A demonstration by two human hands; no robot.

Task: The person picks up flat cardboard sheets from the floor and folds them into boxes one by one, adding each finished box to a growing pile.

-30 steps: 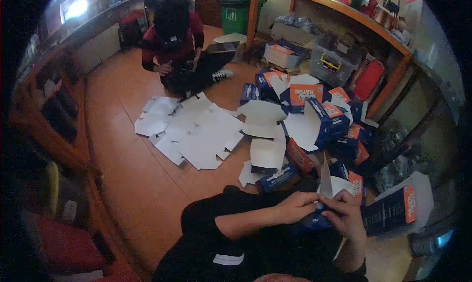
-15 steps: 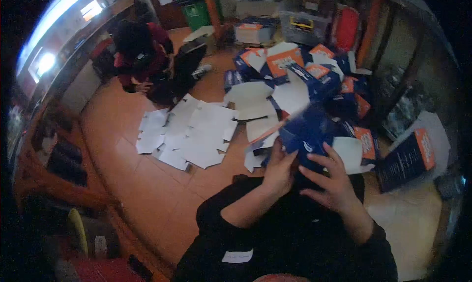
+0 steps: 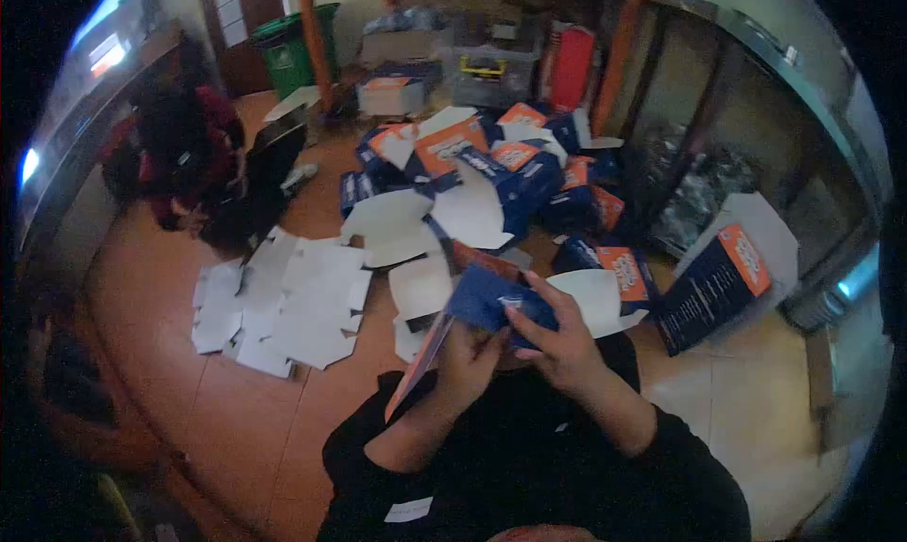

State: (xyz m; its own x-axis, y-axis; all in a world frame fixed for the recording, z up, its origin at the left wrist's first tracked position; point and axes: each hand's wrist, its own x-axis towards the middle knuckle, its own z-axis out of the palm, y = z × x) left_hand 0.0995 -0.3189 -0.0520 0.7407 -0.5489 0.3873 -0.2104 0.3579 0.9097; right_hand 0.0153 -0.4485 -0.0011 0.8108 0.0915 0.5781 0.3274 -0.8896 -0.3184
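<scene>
Both hands, left hand (image 3: 470, 355) and right hand (image 3: 557, 339), clasp blue carton (image 3: 487, 298).

Both arms come up from the bottom of the view in black sleeves, bent at the elbows, and the bare forearms lean in toward each other. The left hand (image 3: 470, 358) is curled shut, with its fingers wrapped tight around something it holds. The right hand (image 3: 557, 339) sits just beside it, touching, palm down, its fingers spread and bent over the top, also gripping.
</scene>
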